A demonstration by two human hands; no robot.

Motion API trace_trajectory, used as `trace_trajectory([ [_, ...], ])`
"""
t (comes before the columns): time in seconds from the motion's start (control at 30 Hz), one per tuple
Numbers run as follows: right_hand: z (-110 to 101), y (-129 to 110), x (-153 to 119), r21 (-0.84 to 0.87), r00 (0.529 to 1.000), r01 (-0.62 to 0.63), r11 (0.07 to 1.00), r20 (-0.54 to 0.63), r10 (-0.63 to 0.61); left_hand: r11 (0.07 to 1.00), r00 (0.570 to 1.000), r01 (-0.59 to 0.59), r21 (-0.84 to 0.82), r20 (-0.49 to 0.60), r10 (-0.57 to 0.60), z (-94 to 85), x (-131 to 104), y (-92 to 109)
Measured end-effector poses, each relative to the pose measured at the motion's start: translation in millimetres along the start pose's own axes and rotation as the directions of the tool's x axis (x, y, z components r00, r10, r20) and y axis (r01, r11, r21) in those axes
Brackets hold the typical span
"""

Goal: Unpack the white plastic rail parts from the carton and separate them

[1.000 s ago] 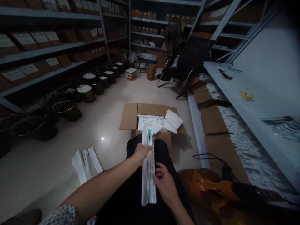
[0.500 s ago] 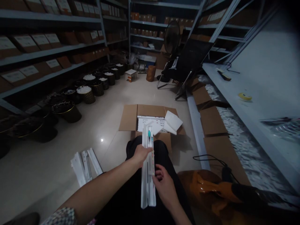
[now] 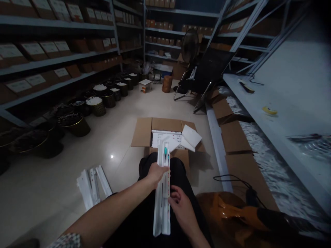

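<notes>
A pair of long white drawer rails [image 3: 158, 215] lies lengthwise over my lap, with a teal-green part [image 3: 165, 151] and small coloured marks along the right rail. My left hand [image 3: 156, 174] grips them near the middle, its thumb across the top. Lower down, my right hand [image 3: 184, 208] has its fingers curled at the right edge, thumb and index finger touching the rail. An opened cardboard box [image 3: 141, 132] stands on the floor beyond my knees, holding white printed pieces and loose white sheets [image 3: 191, 135].
More white rails [image 3: 86, 189] lie on the floor at left. To the right are an orange-and-black power tool [image 3: 240, 212], cartons of small white parts [image 3: 261, 151] and a white bench [image 3: 289, 120]. Bins [image 3: 74, 124] line the left shelves; a black chair [image 3: 210, 69] stands behind.
The rails' near end has shifted slightly left and down. My left hand keeps its hold, and my right hand stays at the right edge. The view has tilted up a little.
</notes>
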State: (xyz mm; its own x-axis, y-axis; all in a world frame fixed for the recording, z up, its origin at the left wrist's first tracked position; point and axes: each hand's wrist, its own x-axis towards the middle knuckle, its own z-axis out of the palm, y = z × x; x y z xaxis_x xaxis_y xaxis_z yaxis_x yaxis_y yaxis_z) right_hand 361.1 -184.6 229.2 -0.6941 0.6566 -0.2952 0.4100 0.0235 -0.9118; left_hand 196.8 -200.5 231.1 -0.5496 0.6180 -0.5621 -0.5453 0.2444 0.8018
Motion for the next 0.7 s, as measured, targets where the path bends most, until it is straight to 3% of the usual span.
trace_trajectory([
  [0.17,2.9,-2.2,-0.5,0.027,1.0,-0.013,1.0,0.007,0.013,1.0,1.0,0.012,0.001,0.009,-0.012,1.4,-2.2,1.9],
  [0.7,21.9,-3.2,-10.0,-0.273,0.991,-0.035,0.961,-0.133,-0.002,0.999,0.999,0.028,0.046,0.037,-0.03,5.0,-15.8,7.8],
])
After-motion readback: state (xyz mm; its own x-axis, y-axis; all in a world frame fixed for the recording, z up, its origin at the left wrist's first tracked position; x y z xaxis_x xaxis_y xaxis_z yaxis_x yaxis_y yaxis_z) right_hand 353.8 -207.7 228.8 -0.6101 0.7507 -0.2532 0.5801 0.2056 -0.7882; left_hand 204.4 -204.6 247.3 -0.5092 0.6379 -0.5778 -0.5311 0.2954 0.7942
